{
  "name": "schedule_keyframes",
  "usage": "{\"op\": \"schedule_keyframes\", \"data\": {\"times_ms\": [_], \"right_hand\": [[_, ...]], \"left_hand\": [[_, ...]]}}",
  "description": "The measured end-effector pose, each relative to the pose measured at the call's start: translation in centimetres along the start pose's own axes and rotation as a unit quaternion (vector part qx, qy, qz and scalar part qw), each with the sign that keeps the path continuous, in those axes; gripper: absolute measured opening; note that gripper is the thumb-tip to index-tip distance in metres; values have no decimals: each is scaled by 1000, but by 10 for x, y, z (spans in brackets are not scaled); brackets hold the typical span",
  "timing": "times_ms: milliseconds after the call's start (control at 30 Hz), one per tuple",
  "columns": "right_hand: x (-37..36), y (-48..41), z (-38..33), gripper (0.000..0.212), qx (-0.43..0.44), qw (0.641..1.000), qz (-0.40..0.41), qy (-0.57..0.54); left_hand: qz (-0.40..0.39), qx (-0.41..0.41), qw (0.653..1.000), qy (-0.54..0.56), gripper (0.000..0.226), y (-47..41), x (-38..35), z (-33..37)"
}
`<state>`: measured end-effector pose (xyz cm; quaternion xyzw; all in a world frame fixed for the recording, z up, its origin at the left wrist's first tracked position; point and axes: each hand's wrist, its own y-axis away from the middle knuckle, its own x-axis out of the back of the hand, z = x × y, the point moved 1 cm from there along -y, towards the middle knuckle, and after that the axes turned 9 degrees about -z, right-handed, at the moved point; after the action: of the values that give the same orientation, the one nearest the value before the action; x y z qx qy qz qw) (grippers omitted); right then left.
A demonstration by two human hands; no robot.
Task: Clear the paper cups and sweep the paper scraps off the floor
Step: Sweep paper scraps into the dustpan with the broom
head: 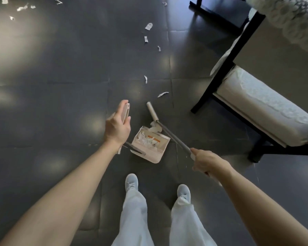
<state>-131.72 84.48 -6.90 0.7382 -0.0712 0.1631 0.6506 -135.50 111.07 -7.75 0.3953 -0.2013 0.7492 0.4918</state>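
Dark floor (pixel 60 86); left hand (pixel 116 128) grips dustpan handle (pixel 126 112), right hand (pixel 205 161) grips broom pole (pixel 174 137).

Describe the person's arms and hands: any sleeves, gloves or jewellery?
The left forearm and right forearm are bare, with no sleeves showing. The left hand and right hand are ungloved; no watch, bracelet or ring is visible.

You have a label (pixel 154 139) with an orange band inside your dustpan (pixel 156 157), but its print is too small to read. No other words or numbers are legible in your view.
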Motion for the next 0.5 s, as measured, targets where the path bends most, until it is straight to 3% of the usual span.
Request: {"op": "schedule_keyframes", "data": {"times_ms": [133,500], "right_hand": [[-3,24,-17,65,-31,999,-28,-5],[-70,53,-45,77,-63,954,50,-288]], "left_hand": [[-65,-19,997,42,52,-24,8,-9],[-196,-115,973,39,49,-24,47,-45]]}}
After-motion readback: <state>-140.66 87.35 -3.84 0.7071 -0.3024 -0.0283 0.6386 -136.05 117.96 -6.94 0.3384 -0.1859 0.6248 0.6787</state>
